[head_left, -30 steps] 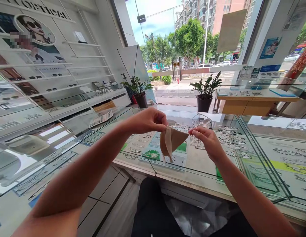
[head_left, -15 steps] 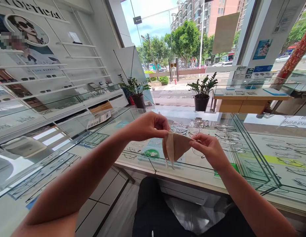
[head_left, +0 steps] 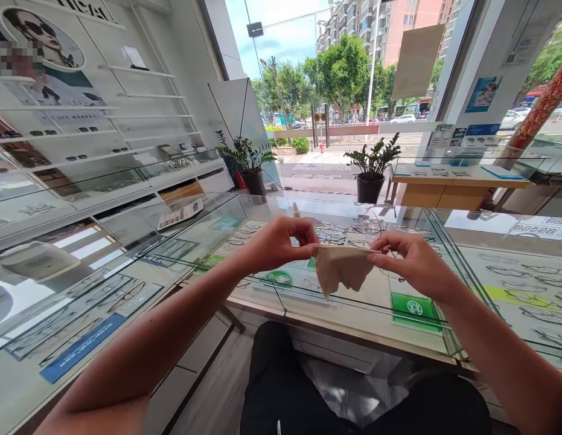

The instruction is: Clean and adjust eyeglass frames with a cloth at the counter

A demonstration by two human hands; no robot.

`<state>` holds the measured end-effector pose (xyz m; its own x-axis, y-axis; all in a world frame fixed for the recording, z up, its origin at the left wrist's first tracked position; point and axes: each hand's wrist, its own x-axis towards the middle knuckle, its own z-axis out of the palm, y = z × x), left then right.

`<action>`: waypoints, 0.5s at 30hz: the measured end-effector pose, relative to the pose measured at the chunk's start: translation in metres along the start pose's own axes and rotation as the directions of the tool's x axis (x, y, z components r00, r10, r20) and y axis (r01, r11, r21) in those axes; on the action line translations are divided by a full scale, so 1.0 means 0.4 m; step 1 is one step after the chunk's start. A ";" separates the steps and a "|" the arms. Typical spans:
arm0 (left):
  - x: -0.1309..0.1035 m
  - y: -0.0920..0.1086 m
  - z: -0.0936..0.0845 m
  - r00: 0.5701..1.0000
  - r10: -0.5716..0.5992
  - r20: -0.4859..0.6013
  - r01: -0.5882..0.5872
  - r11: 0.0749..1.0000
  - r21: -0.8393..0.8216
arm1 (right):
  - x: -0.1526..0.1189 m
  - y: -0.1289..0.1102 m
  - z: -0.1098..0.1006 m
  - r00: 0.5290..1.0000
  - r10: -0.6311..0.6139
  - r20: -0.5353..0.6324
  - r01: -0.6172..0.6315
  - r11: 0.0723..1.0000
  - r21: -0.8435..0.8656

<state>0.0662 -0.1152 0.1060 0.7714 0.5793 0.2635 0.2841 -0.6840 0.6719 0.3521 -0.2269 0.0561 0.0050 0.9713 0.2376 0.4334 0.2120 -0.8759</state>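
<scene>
A small beige cleaning cloth (head_left: 344, 266) is stretched between my two hands above the glass display counter, its lower edge hanging in folds. My left hand (head_left: 287, 241) pinches its upper left corner between thumb and fingers. At the upper right corner, my right hand (head_left: 410, 260) pinches the cloth with thumb and forefinger. A pair of thin-rimmed eyeglasses (head_left: 381, 232) shows at the right fingers and appears to be held there too. Part of the eyeglasses is hidden by the hand and blends with the frames in the case behind.
Rows of glasses lie inside the glass counter (head_left: 308, 305), beside a green card (head_left: 415, 309). A small bottle (head_left: 296, 210) stands on the counter behind my left hand. Potted plants (head_left: 370, 181) stand by the window. A blue strip (head_left: 84, 347) lies at the left.
My hands have moved apart and the cloth's top edge is pulled straight between them. The right hand has shifted right, and the eyeglasses at it have turned and moved right.
</scene>
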 end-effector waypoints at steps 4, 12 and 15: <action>-0.001 -0.009 0.007 0.999 -0.007 0.037 0.009 0.999 -0.039 | 0.001 -0.008 -0.010 1.000 -0.008 0.004 0.008 0.999 -0.049; -0.010 -0.006 0.023 1.000 0.019 -0.004 -0.019 0.995 -0.100 | 0.004 -0.003 -0.013 1.000 -0.025 -0.005 0.025 1.000 0.006; -0.007 0.002 0.032 0.998 0.051 -0.033 -0.056 0.980 -0.189 | 0.003 0.004 -0.006 0.999 0.030 0.037 -0.033 0.997 0.067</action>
<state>0.0716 -0.1230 0.0968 0.7657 0.5579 0.3200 0.1273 -0.6192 0.7749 0.3549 -0.2256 0.0561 -0.0149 0.9806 0.1956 0.3718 0.1870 -0.9093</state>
